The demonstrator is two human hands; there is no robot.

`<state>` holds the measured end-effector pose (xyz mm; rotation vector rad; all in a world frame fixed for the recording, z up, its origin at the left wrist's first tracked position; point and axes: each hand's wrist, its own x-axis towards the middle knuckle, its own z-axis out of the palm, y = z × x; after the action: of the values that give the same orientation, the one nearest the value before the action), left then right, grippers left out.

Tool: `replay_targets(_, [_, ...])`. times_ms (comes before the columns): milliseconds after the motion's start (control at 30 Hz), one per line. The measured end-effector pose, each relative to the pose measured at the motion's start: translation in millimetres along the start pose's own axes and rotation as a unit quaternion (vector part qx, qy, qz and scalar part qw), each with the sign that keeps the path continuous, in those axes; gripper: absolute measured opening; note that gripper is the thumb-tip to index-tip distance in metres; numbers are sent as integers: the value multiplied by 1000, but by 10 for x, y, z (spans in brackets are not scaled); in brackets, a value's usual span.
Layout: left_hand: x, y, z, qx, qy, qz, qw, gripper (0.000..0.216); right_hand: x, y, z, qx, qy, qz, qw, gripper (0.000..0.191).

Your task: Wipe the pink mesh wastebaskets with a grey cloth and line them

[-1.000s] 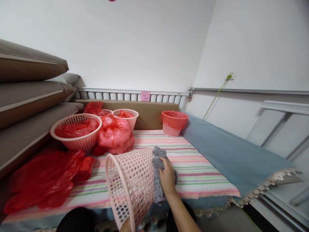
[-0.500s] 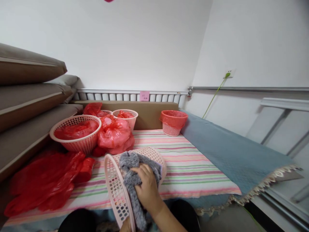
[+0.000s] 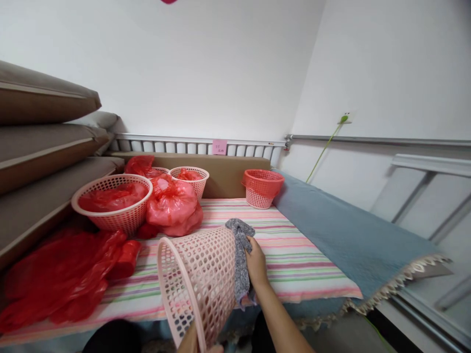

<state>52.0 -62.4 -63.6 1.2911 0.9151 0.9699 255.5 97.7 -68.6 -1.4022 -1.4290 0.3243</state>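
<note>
A pale pink perforated plastic basket (image 3: 206,264) lies tilted on its side, its mouth facing left and its base to the right. At the lower edge of the view my left hand (image 3: 190,340) grips its rim, fingers inside and thumb outside, partly cut off. My right hand (image 3: 256,262) is closed on a fluffy grey cloth (image 3: 241,260) and presses it against the basket's base. One end of the cloth sticks up above the base; the other hangs down with a purple edge showing.
Left of the basket lie crumpled red plastic bags (image 3: 62,279) and a red roll (image 3: 127,259). Behind stand a pink basket with a red bag (image 3: 114,193), a stuffed red bag (image 3: 172,206) and a red-lined basket (image 3: 263,189). Cushions (image 3: 44,142) are stacked at left.
My right hand and the cloth have moved from the basket's side to its base on the right. The basket has turned slightly, showing its side uncovered. My left hand still holds the rim.
</note>
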Motion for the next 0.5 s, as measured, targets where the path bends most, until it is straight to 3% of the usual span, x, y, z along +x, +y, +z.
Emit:
replay_targets(200, [204,202,-17,-36,110,43,992,64,-76,-71,-18,0,2,0,1000,37])
replay_targets(367, [195,90,-2,-47,105,22,993,59,-230,-356,-8,0,-20,-58,998,37])
replay_targets(500, [199,68,7,-65,111,43,991,53,-481,-842,21,28,-89,-134,987,41])
